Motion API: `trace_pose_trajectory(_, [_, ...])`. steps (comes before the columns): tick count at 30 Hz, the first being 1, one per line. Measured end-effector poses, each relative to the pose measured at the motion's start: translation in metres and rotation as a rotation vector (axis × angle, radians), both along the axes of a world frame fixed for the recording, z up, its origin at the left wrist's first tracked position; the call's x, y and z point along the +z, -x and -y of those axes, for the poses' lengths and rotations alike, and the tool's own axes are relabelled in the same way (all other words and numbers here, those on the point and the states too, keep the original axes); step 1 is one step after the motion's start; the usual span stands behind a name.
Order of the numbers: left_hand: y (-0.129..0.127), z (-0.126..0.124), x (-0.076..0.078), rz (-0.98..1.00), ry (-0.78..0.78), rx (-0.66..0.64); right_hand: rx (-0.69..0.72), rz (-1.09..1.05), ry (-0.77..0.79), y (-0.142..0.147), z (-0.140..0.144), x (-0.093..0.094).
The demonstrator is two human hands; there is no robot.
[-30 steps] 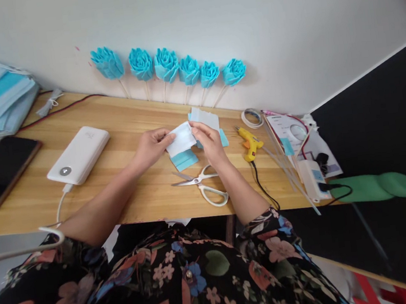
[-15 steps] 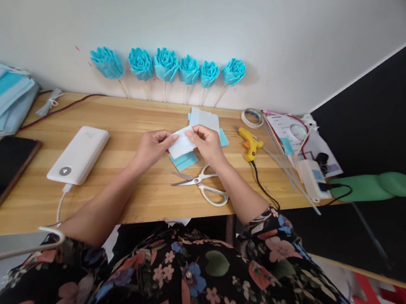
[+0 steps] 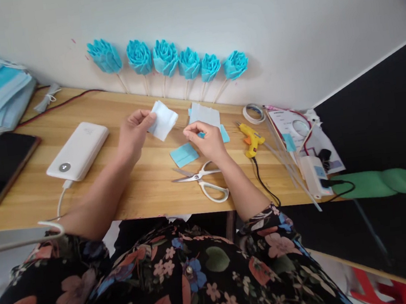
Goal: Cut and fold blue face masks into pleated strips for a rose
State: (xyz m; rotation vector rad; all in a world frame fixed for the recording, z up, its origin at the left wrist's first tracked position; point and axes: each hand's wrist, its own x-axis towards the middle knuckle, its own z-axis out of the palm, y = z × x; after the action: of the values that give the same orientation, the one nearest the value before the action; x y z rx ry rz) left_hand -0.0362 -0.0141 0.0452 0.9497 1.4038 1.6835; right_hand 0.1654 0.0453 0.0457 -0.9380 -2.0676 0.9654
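Left hand (image 3: 132, 133) has lifted white piece (image 3: 162, 119) away, pinching it; right hand (image 3: 203, 139) fingers pinched, contents unclear. Loose grip could drop it onto scissors (image 3: 201, 181).

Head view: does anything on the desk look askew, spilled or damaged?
Nothing spilled or damaged. The scissors lie open near the table front edge, and thin sticks jut past it at the cluttered right end.

Wooden tabletop (image 3: 149, 193) has scissors (image 3: 201, 182) just below the right hand (image 3: 205, 142), power bank (image 3: 77, 151) left of the left hand (image 3: 132, 133).
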Motion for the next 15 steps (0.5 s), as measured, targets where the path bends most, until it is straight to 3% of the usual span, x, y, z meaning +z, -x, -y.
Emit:
trace_pose_trajectory(5, [0.003, -0.004, -0.006, 0.055, 0.033, 0.000, 0.059, 0.525, -0.330, -0.004, -0.002, 0.003])
trace_pose_trajectory(8, [-0.001, -0.003, -0.008, 0.044, 0.030, -0.012, 0.096, 0.745, -0.423, -0.002, 0.002, 0.004])
trace_pose_trajectory(12, [-0.004, -0.002, -0.008, 0.018, 0.056, -0.017, 0.104, 0.730, -0.489, 0.001, 0.007, 0.004])
trace_pose_trajectory(15, [-0.003, -0.003, -0.009, -0.014, 0.072, 0.019, 0.011, 0.621, -0.490, 0.001, 0.008, 0.005])
